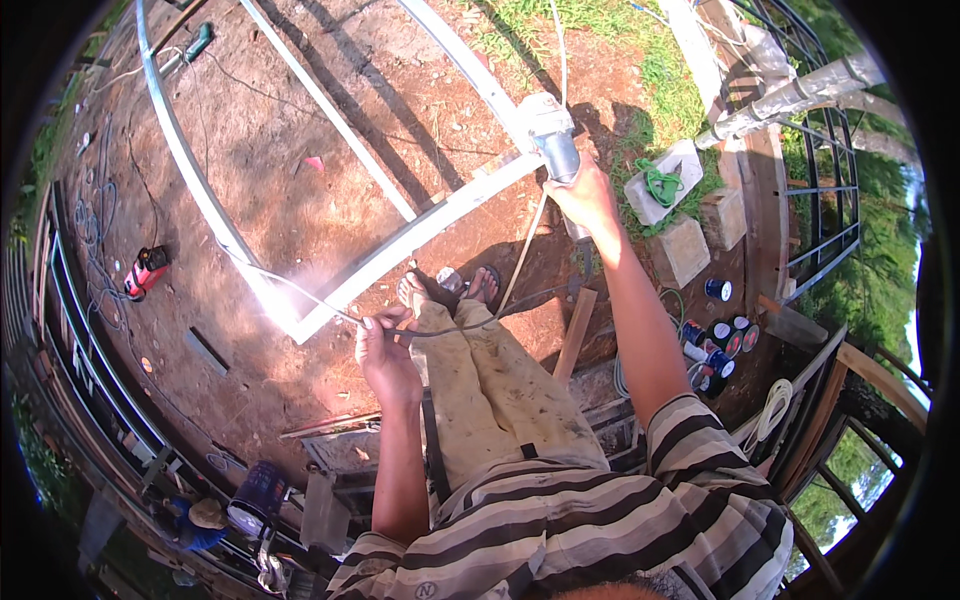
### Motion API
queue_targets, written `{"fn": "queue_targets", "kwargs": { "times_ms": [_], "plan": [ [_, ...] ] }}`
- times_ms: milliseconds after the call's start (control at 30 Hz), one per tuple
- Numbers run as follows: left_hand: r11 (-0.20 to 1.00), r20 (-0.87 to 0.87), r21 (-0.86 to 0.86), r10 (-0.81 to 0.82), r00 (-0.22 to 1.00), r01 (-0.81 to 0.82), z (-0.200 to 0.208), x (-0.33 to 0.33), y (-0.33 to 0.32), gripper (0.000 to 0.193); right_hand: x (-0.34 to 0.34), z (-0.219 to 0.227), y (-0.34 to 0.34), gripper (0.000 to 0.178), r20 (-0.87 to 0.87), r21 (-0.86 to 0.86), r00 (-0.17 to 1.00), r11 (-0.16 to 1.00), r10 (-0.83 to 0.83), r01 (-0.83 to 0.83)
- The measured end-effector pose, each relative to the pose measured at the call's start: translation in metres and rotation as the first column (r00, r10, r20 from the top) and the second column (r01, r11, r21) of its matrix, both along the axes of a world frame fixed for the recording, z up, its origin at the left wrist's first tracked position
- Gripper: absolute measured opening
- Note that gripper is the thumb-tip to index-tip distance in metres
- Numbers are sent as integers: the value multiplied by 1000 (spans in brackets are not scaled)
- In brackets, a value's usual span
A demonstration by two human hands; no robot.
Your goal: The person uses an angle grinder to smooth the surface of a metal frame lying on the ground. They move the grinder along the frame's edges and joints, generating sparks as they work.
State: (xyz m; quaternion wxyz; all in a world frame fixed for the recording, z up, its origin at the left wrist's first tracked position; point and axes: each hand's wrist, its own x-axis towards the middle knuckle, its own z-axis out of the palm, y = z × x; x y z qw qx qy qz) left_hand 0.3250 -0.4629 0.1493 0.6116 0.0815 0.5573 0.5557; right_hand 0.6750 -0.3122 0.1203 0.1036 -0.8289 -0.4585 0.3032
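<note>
My right hand (583, 195) is wrapped round a grey hand-held power tool (562, 158) with a broad pale head, at the near right corner of a silvery metal frame (440, 228). Its exact kind is hard to make out. My left hand (388, 355) is closed on a thin cable (330, 305), just short of the frame's near left corner. From that hand the cable runs left over the frame and also right across my trousers. Strong glare washes out the corner by my left hand.
A red tool (148, 272) and loose cables lie on the dirt at left, a green drill-like tool (199, 42) farther off. Concrete blocks (682, 252) and several paint cans (718, 290) stand at right. A wooden plank (575, 335) leans near my legs. Another person (200, 520) is at lower left.
</note>
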Motion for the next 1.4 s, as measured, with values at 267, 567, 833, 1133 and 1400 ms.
{"fn": "queue_targets", "kwargs": {
  "times_ms": [267, 567, 833, 1133, 1400],
  "plan": [
    [999, -33, 24, -43, 999, 44, 6, -11, -2, 30, -20, -9, 55, 68, -41, 65, 998, 997, 37, -35],
    [1000, 40, 12, -1, 999, 1, 3, -7, -5, 31, -14, -7, 52, 83, 44, 42, 997, 997, 56, -58],
    [998, 18, -22, -51, 999, 51, -6, -10, -11, 29, -18, -4, 49, 69, 23, 46, 997, 997, 68, -69],
    [999, -17, -11, -43, 999, 42, -24, -12, -18, 27, -31, 2, 49, 74, 109, 14, 983, 989, 146, -148],
    [966, -20, -239, 97, 995, -99, -40, -24, -32, 34, -32, -4, 52, 77, 68, 17, 994, 996, 90, -91]
  ]
}}
